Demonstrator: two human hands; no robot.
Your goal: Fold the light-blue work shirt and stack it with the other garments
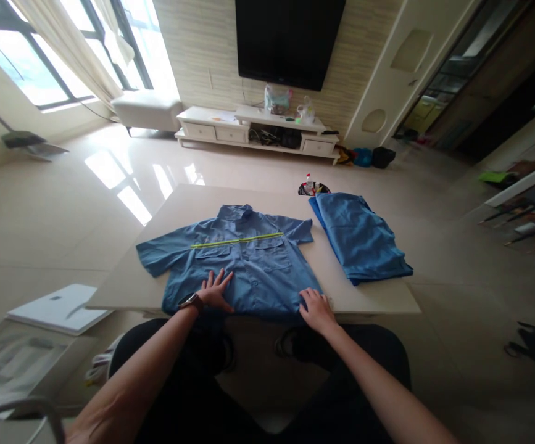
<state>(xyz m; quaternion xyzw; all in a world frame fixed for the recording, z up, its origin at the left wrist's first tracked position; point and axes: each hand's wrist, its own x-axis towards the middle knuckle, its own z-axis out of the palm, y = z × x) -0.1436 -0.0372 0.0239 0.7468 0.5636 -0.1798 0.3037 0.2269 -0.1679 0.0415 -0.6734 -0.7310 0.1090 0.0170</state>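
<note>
Your shirt (237, 259) lies spread flat on the table (378, 296), collar away from you, sleeves out to either side and the yellow stripe (237, 241) running straight across the chest; laid that way, the fabric is open and even, and its near hem sits right at the table's edge where you can reach it without leaning. Your left hand (215, 290) rests palm down on the lower left of the shirt, fingers spread wide and released, pressing the cloth flat rather than gripping it; the watch (192, 301) sits on that wrist just off the hem. Your right hand (316, 308) is at the shirt's lower right corner, near the table edge, fingers curled over the cloth; it looks like a light pinch on the hem, but from this angle you cannot tell for certain whether cloth is held between the fingers or only pressed under them. To your right, apart from the spread shirt, a folded blue garment (360, 237) lies on the same table, and behind it a small bowl (312, 188) with a bottle stands near the far edge.
</note>
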